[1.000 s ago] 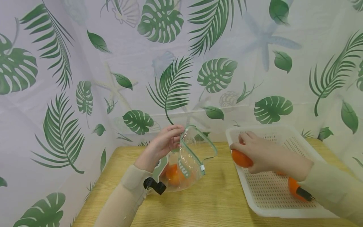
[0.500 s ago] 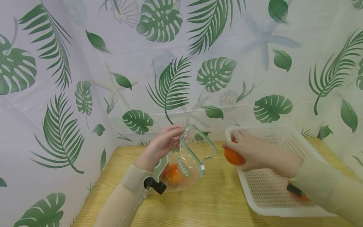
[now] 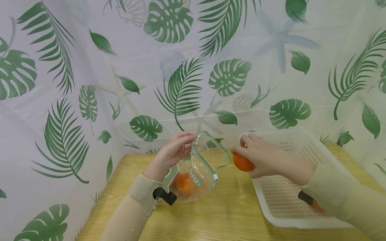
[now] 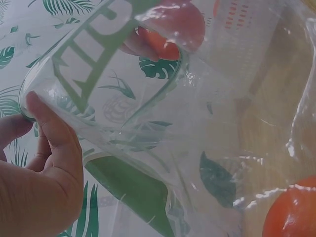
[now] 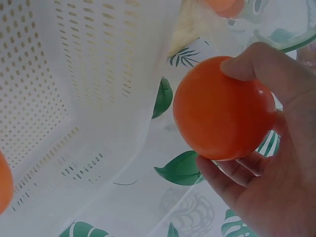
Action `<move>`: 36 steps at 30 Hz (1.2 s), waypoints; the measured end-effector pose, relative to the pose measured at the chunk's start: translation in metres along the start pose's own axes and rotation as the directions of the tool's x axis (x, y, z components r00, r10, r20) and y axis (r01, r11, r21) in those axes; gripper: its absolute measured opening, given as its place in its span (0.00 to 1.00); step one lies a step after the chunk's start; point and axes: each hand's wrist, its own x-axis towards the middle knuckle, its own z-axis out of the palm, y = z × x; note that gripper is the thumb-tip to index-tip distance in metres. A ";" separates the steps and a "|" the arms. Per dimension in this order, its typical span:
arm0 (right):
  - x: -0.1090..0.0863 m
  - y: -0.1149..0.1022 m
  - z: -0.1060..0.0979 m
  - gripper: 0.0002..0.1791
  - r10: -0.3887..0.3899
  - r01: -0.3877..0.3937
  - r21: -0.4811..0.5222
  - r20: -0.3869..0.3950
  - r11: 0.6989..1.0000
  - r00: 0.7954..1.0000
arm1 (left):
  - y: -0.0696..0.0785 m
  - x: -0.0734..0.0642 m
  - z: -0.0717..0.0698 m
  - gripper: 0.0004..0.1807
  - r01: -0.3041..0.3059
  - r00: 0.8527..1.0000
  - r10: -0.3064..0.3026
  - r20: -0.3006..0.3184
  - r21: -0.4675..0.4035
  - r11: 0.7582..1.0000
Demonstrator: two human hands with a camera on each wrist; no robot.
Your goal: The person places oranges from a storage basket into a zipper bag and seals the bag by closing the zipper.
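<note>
Leaf-printed backdrop (image 3: 187,50) behind a wooden table (image 3: 229,207); the left hand (image 3: 173,150) pinches the rim of a clear bag (image 3: 200,164), an orange-coloured fruit (image 3: 184,184) inside; rightward, the right hand (image 3: 260,154) grips a second fruit (image 3: 242,163) near the bag's open mouth; far right, a white perforated basket (image 3: 280,197) holds another fruit (image 5: 4,183)

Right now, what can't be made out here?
Head: fruit in the white basket, mostly behind the right sleeve; count unclear.
Left wrist: bagged fruit, cut off by the lower right corner.
Right wrist: basket fruit, cut off by the left edge; clear bag, by the top.
</note>
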 end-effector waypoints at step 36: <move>0.021 -0.012 -0.006 0.41 0.024 -0.023 0.015 -0.086 1.000 0.996 | 0.003 -0.002 -0.002 0.22 -0.013 0.999 0.014 0.036 -0.034 0.999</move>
